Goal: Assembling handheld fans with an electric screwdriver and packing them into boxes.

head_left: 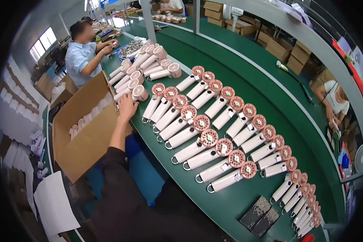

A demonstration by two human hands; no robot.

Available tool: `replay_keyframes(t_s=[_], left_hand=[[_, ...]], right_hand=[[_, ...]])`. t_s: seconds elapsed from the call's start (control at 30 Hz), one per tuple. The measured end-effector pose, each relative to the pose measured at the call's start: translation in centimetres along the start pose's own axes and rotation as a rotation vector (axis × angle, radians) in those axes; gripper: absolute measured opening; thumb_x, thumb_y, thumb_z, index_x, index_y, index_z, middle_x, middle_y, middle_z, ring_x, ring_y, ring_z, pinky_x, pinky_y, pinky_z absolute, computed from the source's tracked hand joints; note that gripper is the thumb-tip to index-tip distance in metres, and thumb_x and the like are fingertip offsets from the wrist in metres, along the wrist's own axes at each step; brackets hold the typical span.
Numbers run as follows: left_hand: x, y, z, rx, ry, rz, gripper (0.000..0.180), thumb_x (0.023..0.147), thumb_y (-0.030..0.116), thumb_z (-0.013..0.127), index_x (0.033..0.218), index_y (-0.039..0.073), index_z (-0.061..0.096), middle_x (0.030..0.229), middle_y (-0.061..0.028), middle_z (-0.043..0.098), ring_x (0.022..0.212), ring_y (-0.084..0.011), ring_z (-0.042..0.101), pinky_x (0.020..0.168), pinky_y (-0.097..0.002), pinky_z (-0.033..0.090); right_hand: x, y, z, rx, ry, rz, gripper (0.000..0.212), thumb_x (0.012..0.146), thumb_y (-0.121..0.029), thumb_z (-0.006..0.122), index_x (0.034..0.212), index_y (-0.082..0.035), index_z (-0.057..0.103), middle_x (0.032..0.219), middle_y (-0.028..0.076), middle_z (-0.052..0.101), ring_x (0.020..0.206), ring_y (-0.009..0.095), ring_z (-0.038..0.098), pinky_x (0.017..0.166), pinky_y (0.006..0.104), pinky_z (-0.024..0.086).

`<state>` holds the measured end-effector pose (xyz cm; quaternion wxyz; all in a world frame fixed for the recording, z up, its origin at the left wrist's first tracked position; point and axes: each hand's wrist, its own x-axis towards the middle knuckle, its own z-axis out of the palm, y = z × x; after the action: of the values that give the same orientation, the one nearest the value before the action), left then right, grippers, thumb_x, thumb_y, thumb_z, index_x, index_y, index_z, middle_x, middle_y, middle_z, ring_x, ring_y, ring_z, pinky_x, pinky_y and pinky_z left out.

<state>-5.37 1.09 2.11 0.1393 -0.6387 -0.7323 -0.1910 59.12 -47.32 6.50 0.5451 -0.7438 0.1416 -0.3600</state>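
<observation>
The person's left hand reaches forward over the near edge of the green table, fingers curled around the handle end of a pale pink handheld fan whose round head points away and to the right. The fan's long axis runs from the hand up-right, in line with its neighbours in the loose pile of fans just beyond. How tightly the fingers close cannot be told for sure, but they appear wrapped on the handle. The right hand is not in view; only the dark-sleeved left arm comes up from below.

Just left of the hand, touching the table's edge, stands an open cardboard box holding more pale fans lying along its bottom. To the right, two slanting rows of fans lie side by side on the table, heads up-right, handle loops toward the near edge.
</observation>
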Motion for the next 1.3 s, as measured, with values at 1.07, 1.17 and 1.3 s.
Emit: replay_keyframes(t_s=[1.07,1.17,1.3], left_hand=[[-31.2,35.2,-14.5,-1.373,-1.650,-0.204,0.054,0.086,0.011,0.065,0.125,0.003,0.029,0.085,-0.0082,0.058,0.058,-0.0089,0.055,0.049,-0.0236,0.044],[-31.6,35.5,-13.7,-1.396,-1.615,-0.202,0.058,0.087,0.010,0.061,0.131,0.003,0.024,0.093,-0.0097,0.058,0.069,-0.0106,0.058,0.057,-0.0252,0.047],[-31.3,36.0,-13.2,-1.503,-1.644,-0.209,0.061,0.089,0.007,0.058,0.136,0.003,0.019,0.103,-0.0113,0.057,0.082,-0.0136,0.059,0.067,-0.0269,0.050]], right_hand=[[-11.3,-8.4,-0.3,0.760,-0.859,-0.008,0.018,0.085,-0.012,0.046,0.098,-0.004,0.036,0.060,0.010,0.043,0.034,0.019,0.043,0.034,0.0344,0.043],[-11.6,-7.9,0.8,0.740,-0.888,0.005,0.021,0.084,-0.012,0.049,0.097,-0.002,0.036,0.057,0.010,0.043,0.034,0.019,0.043,0.035,0.0332,0.044],[-11.7,-7.1,1.5,0.731,-0.922,0.019,0.024,0.085,-0.013,0.050,0.100,-0.001,0.037,0.056,0.010,0.043,0.034,0.018,0.042,0.034,0.0325,0.043]])
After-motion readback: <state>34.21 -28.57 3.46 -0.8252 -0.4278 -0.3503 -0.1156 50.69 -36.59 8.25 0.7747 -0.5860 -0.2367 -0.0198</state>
